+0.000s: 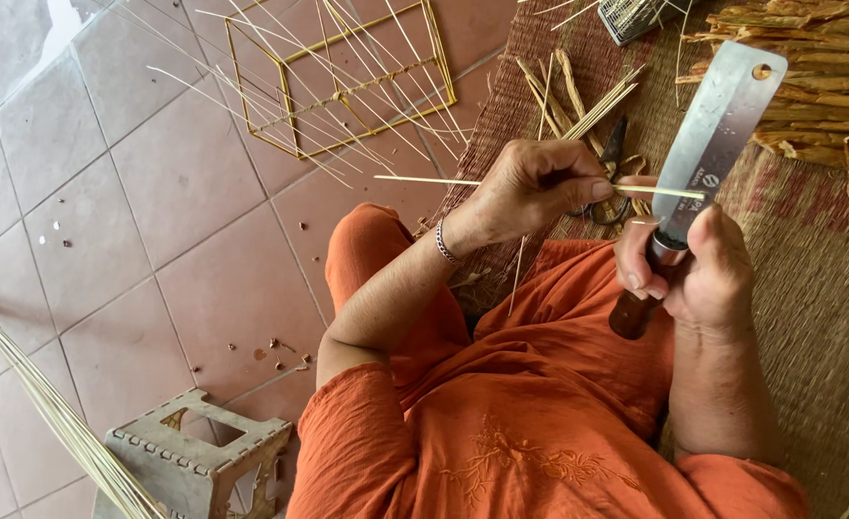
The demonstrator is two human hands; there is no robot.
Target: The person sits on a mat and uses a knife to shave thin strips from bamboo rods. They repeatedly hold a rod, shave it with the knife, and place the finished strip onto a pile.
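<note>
Across the right of the frame I see a coarse brown woven mat (809, 288), with a bundle of flat dry bamboo strips (809, 77) at upper right. At upper centre, a yellow wire-thin stick frame (347, 96) lies on smooth terracotta tiles (155, 192). My right hand (698, 279) grips a wooden-handled knife with a broad, flat steel blade (717, 135). My left hand (535, 183) pinches a thin pale bamboo splint (424, 180), laid horizontally against the blade, centre-right.

Thin pale bamboo splint (501, 183) horizontal, crossing flat steel cleaver blade (717, 125); blade upright, dark wooden handle (633, 312) below, over woven mat.
</note>
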